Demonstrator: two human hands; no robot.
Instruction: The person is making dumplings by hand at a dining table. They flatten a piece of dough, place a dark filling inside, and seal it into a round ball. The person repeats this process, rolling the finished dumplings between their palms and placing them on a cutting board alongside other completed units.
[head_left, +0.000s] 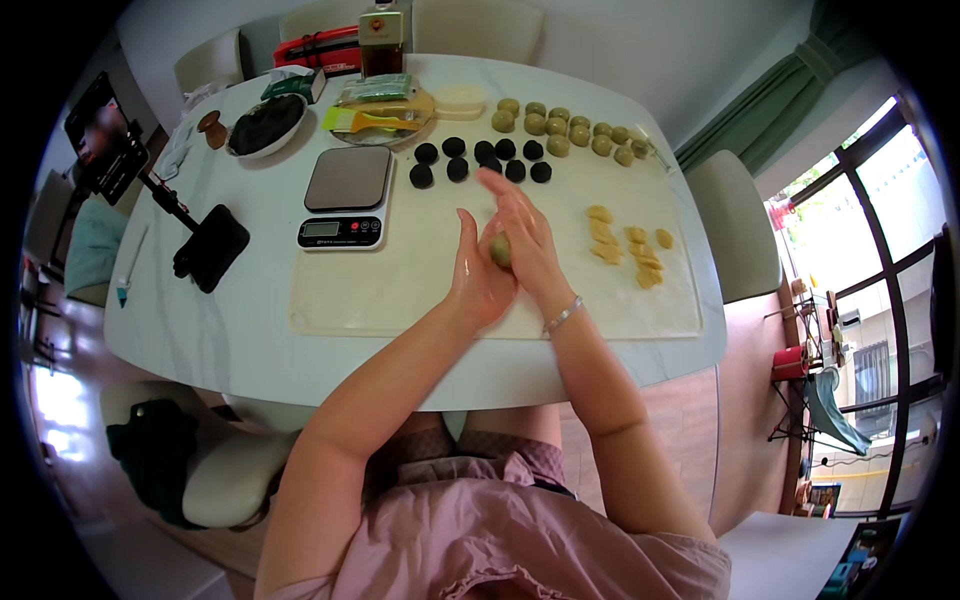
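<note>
Between my two palms sits a greenish dough ball (500, 250), partly hidden by the fingers. My left hand (478, 289) cups it from the left, thumb pointing up. My right hand (531, 244) presses against it from the other side, and a silver bracelet (565, 313) circles that wrist. Both hands are above a cream-coloured mat (420, 292). Just beyond the fingertips, several black filling balls (457, 169) stand in two rows. Flattened yellowish dough pieces (604, 241) lie to the right. Several smooth green dough balls (578, 136) are lined up at the back right.
Left of the mat's middle stands a digital kitchen scale (346, 187). Farther back are a bowl of black paste (267, 127), a plate with an orange-handled brush (382, 122) and a bottle (382, 41). A phone on a stand (109, 139) rises at the left.
</note>
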